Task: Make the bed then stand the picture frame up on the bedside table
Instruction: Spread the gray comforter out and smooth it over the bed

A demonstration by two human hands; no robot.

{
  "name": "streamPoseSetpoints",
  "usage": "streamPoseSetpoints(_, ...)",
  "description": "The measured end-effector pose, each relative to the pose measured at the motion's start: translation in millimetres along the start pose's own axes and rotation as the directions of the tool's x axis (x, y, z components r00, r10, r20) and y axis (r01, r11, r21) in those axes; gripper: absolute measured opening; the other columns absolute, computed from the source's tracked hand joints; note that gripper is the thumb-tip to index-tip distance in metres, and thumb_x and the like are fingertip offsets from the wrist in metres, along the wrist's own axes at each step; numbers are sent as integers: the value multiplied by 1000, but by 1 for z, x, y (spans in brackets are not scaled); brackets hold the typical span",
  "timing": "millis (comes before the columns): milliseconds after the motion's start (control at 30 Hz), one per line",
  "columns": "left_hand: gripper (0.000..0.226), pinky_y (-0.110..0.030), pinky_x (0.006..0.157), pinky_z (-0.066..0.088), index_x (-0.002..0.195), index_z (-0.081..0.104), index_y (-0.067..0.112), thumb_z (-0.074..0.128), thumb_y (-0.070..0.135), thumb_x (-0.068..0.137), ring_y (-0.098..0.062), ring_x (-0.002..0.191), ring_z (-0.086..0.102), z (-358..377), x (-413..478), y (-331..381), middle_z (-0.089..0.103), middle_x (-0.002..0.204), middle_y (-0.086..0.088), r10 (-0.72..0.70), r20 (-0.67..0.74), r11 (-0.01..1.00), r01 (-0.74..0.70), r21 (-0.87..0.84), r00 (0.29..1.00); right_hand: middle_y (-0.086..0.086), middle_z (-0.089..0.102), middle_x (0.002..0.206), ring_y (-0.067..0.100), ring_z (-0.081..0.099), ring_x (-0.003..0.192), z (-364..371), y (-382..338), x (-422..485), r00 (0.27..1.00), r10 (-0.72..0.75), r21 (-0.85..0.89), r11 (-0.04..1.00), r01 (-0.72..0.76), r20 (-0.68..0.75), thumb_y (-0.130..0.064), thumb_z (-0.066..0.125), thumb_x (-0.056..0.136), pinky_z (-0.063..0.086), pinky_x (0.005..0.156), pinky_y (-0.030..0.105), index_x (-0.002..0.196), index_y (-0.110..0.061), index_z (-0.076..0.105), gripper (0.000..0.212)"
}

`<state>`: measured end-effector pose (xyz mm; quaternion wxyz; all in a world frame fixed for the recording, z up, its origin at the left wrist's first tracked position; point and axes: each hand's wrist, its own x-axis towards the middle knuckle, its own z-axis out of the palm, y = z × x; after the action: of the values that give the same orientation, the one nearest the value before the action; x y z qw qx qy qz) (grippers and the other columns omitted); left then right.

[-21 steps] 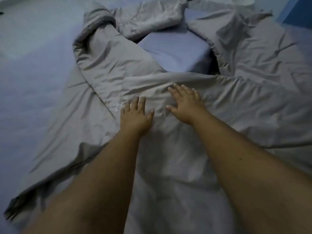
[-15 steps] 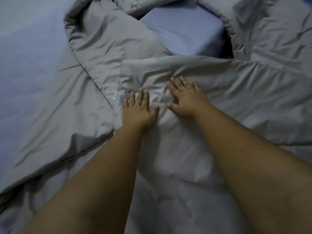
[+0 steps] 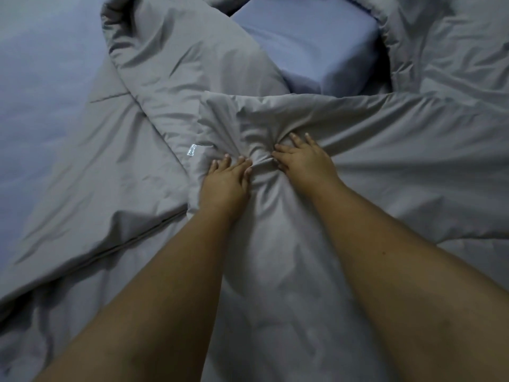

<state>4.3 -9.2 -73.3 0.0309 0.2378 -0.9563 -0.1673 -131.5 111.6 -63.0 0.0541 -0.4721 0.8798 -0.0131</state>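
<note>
The only writing stands on a small white fabric tag [image 3: 192,149] sewn at the edge of the crumpled grey duvet [image 3: 413,166], a little left of the middle of the scene. Its dark lettering runs sideways along the tag and seems to begin "be"; the rest is too small to read.

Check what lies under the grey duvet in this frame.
A bluish bed sheet shows where the grey duvet is folded back at the top middle and along the left. Under the fabric bunched between the left hand and right hand, nothing can be seen.
</note>
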Motion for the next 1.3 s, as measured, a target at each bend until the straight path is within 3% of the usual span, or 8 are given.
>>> streamPoseSetpoints(133, 59, -38, 116, 18, 134, 52, 16, 19, 38, 90, -29, 138, 37, -11, -9, 4, 51, 142, -5, -1, 17, 999, 2, -34, 1000, 3, 43, 147, 24, 31, 139, -10, -2, -11, 1000, 13, 89, 996, -11, -16, -22, 32, 101, 13, 116, 31, 134, -21, 52, 38)
streamPoseSetpoints(267, 59, -36, 114, 20, 136, 49, 17, 17, 39, 92, -27, 135, 39, -31, -22, 14, 50, 142, -5, -7, 87, 998, 12, -54, 996, 6, 53, 134, 27, 46, 123, -42, -4, -34, 1000, 23, 109, 994, -25, 20, -18, 36, 98, 37, 99, 32, 128, -22, 54, 36)
streamPoseSetpoints(367, 43, -33, 110, 25, 138, 45, 18, 27, 33, 102, -30, 129, 44, -49, -39, 28, 50, 141, -11, -36, 114, 997, 43, -63, 993, 9, 55, 130, 30, 52, 117, -68, -6, -54, 996, 30, 83, 996, -37, 81, -19, 36, 98, 41, 96, 35, 130, -27, 52, 37)
streamPoseSetpoints(533, 42, -33, 104, 33, 139, 44, 23, 29, 33, 102, -28, 128, 47, -80, -80, 66, 52, 140, -9, -48, 128, 988, 66, -141, 991, 7, 55, 132, 31, 54, 117, -112, -6, -98, 989, 13, 17, 1000, -16, 149, -22, 38, 97, 43, 97, 37, 131, -30, 50, 37)
streamPoseSetpoints(667, 41, -34, 96, 39, 139, 44, 28, 29, 36, 101, -30, 123, 50, -108, -129, 111, 55, 137, -9, -58, 133, 985, 79, -156, 989, 6, 58, 125, 31, 57, 108, -153, -1, -154, 987, -16, -74, 997, 28, 158, -23, 41, 95, 44, 87, 36, 124, -27, 52, 32)
streamPoseSetpoints(933, 45, -40, 102, 38, 142, 37, 32, 29, 41, 99, -32, 122, 52, -144, -280, 251, 55, 135, -13, -50, 254, 972, 105, -208, 966, 8, 52, 134, 30, 55, 115, -235, 25, -337, 956, -4, -174, 983, 57, 293, -30, 42, 94, 44, 96, 36, 129, -35, 48, 36)
streamPoseSetpoints(1167, 45, -40, 95, 44, 128, 53, 25, 26, 44, 98, -33, 109, 58, -132, -429, 402, 63, 121, -12, 4, 280, 944, 88, -317, 960, 7, 60, 121, 30, 60, 103, -291, 63, -535, 933, 51, -292, 955, 59, 356, -24, 45, 90, 48, 88, 34, 115, -32, 60, 30)
streamPoseSetpoints(1300, 43, -39, 90, 45, 116, 61, 20, 25, 40, 100, -33, 107, 59, -118, -509, 489, 65, 116, -14, 104, 324, 922, 31, -386, 940, 7, 58, 126, 28, 58, 107, -311, 80, -629, 841, 196, -384, 923, 15, 505, -15, 45, 92, 41, 85, 29, 119, -23, 60, 31)
